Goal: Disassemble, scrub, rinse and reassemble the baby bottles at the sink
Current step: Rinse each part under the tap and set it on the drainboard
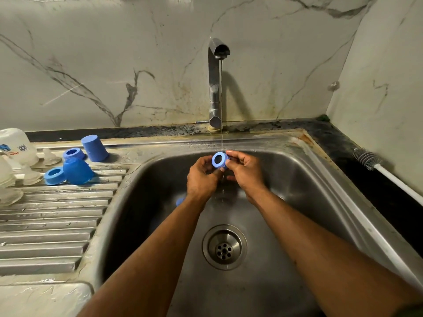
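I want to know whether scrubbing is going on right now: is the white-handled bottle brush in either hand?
No. The white-handled bottle brush lies on the dark counter right of the sink, while both hands hold a blue plastic collar ring under the tap's stream.

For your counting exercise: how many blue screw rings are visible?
3: one held under the tap by both hands, two on the drainboard. Others may be hidden.

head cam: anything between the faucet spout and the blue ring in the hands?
Only a thin water stream. It falls from the faucet spout to the blue ring, held by left hand and right hand.
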